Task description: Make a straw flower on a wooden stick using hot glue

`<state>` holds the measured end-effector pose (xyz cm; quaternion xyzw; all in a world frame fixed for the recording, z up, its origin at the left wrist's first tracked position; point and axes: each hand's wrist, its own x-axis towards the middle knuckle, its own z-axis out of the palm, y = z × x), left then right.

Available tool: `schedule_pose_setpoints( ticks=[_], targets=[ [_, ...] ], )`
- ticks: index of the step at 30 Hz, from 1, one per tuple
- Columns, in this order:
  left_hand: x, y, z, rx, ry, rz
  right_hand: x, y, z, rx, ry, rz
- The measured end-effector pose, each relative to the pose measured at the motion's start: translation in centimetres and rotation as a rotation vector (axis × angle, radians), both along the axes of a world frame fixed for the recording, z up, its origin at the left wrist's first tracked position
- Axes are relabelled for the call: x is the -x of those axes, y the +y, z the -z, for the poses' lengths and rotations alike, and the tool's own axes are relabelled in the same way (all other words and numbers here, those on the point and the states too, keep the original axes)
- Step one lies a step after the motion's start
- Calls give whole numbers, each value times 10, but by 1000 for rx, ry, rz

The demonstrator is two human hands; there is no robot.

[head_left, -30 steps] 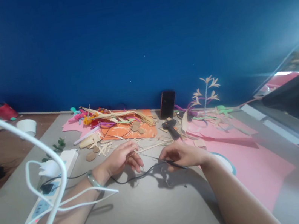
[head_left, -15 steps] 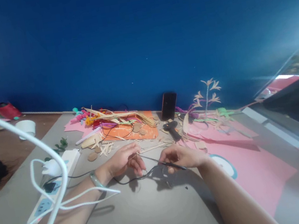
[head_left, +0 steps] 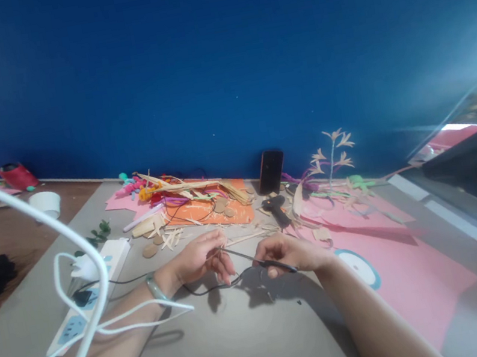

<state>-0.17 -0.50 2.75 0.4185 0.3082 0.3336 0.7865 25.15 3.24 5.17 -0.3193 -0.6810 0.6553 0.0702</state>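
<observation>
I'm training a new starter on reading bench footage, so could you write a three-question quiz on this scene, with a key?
1. Which wrist wears the bangle?
2. True or false: the power strip lies to the left of the orange sheet.
3. Fill in: the right hand holds a ____-coloured thin object.

Key: 1. The left. 2. True. 3. Dark.

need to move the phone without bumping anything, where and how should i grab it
Probably pinch the phone by its long edges near the top, reaching from the front and above: it stands on end by the blue wall, with a black tool just in front.
</observation>
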Motion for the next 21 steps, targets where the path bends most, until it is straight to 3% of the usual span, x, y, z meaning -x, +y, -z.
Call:
schedule_pose_setpoints(
  ticks=[9,13,16,21],
  targets=[
    [-4,3,5,-13,22,23,3,-3,3,9,97,43],
    [-7,2,12,-22,-35,39,24,-14,7,-105,300,318],
    [-10,-2,13,-71,-102,-1,48,-26,16,-243,335,565],
    [-13,-8,10,-155,-110,-4,68,-40,30,-444,363,755]
  ],
)
